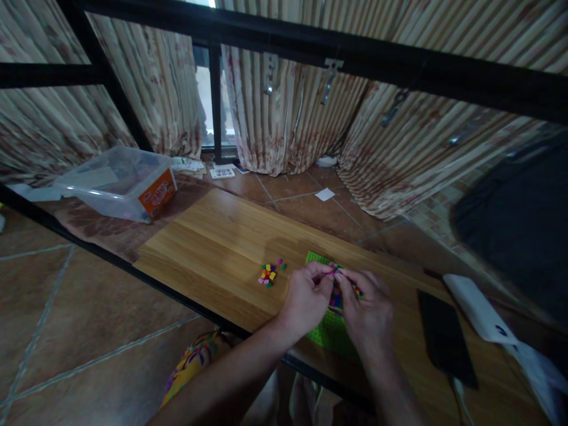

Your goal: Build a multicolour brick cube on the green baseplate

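Note:
Above a green studded baseplate (331,332), my two hands meet fingertip to fingertip. Both are closed in a pinch around a small pink toy brick (332,273), which the fingers mostly cover. My left hand (308,296) comes in from the left side of the plate, and my right hand (369,305) from the right. Between and under them, a patch of multicoloured bricks (336,299) covers part of the plate, partly hidden by the hands. To the left, a small heap of loose bricks (267,276) in yellow, red, pink and green lies on the wooden tabletop (213,236).
At the far left end stands a clear plastic bin (119,183) with an orange label. On the right lie a dark phone (446,334) with a cable plugged in and a white long object (474,307). A black metal bar (310,44) crosses the view ahead, before curtains.

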`<action>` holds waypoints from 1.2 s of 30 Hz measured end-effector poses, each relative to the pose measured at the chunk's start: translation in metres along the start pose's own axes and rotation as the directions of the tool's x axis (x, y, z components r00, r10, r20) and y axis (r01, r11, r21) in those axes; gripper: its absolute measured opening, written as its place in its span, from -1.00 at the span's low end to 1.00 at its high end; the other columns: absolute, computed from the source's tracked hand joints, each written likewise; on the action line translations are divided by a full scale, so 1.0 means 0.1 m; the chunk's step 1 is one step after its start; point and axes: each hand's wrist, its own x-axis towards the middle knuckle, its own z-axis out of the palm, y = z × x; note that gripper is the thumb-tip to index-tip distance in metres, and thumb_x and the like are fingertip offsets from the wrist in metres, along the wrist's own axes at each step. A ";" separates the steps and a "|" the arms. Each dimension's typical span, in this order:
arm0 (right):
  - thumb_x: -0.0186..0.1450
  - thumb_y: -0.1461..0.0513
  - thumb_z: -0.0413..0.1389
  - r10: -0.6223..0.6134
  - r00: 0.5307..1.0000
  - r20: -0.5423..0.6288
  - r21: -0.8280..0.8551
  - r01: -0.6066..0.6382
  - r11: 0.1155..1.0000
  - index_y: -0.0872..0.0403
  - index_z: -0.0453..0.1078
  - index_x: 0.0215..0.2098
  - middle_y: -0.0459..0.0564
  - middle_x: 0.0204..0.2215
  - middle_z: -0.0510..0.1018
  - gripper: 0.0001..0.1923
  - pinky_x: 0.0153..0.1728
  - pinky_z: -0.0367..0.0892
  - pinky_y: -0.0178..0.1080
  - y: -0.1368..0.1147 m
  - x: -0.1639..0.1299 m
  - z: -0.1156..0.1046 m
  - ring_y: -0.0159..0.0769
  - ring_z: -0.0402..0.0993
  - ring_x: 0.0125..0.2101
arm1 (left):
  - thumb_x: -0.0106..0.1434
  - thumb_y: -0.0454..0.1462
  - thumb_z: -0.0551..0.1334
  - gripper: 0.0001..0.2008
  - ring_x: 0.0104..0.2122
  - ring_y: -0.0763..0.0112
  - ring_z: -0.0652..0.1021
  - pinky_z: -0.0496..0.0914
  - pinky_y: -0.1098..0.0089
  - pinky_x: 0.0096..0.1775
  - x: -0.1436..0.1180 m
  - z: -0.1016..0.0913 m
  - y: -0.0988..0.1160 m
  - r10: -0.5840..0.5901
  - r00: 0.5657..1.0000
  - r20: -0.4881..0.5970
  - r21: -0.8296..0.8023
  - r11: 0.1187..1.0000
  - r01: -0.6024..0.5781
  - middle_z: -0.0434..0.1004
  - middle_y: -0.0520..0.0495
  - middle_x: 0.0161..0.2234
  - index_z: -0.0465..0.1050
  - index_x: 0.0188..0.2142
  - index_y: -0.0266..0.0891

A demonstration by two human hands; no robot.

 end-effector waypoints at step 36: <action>0.19 0.09 0.13 0.233 0.964 0.126 0.059 -0.242 0.968 0.05 0.49 -0.46 0.02 -0.31 0.53 -0.79 -0.27 0.36 -0.16 0.42 0.12 -0.26 -0.19 0.47 -0.28 | 0.14 -0.35 0.24 -0.86 -0.56 0.54 0.48 0.41 0.48 -0.43 0.12 -0.12 0.12 -0.158 0.986 -0.061 -0.115 0.982 0.150 0.55 0.01 -0.45 0.47 -0.26 -0.28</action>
